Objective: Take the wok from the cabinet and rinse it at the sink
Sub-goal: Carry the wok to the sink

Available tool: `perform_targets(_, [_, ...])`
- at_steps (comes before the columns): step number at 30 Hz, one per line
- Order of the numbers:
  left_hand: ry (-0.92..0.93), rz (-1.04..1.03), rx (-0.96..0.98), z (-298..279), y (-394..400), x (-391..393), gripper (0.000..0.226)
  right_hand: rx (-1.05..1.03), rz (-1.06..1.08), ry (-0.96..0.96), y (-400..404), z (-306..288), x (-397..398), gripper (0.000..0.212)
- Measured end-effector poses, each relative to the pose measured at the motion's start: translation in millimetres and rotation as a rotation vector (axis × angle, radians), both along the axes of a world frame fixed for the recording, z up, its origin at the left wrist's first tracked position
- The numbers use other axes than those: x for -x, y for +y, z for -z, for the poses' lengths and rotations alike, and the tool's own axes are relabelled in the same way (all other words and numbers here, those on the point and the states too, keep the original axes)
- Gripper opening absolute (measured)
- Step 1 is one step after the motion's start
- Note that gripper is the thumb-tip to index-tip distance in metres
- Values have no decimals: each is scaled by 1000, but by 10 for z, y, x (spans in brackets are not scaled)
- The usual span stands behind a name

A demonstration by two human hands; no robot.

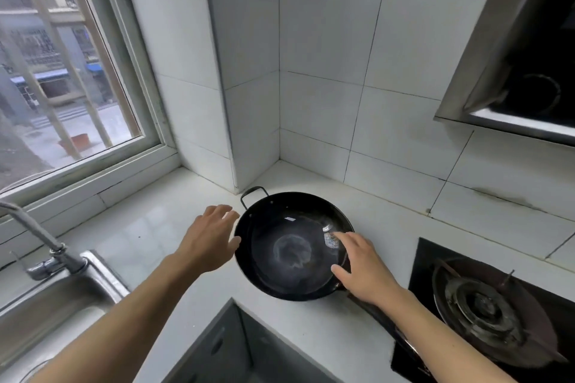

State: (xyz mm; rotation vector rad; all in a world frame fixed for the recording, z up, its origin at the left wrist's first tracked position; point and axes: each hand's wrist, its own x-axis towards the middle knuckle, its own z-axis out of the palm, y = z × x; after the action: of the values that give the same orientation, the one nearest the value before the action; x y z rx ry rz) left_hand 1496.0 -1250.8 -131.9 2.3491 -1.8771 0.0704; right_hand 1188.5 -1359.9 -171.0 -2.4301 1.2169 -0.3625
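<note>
The black wok (pixel 292 246) sits on the white bench (pixel 149 236) at frame centre. The left hand (pixel 211 239) hovers beside it, fingers spread; the right hand (pixel 361 267), also spread, rests on its right rim.

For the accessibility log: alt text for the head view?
A black wok sits on a white counter between sink and gas stove. The open left hand and right hand are at its rim.
</note>
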Motion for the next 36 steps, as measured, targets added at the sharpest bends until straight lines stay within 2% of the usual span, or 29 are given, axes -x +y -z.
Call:
perform_targets(9, [-144, 250, -160, -55, -876, -317, 44, -96, 96, 139, -300, 294, 174, 66])
perform_targets(14, [-117, 351, -188, 55, -1379, -617, 43, -137, 148, 186, -369, 422, 113, 70])
perform_targets(17, [-181, 465, -267, 213, -1629, -813, 53, -184, 194, 278, -356, 500, 30, 78])
perform_targets(20, [-295, 527, -327, 398, -1837, -1004, 73, -274, 251, 314, -322, 546, -88, 87])
perform_targets(25, [-341, 607, -381, 679, -2147, -1175, 87, -370, 339, 370, -245, 665, -225, 98])
perform_targets(31, [-404, 672, -395, 897, -2459, -1250, 87, -257, 402, 392, -193, 795, -334, 74])
perform_targets(36, [-417, 742, -418, 1014, -2627, -1257, 65, -202, 457, 453, -160, 847, -394, 48])
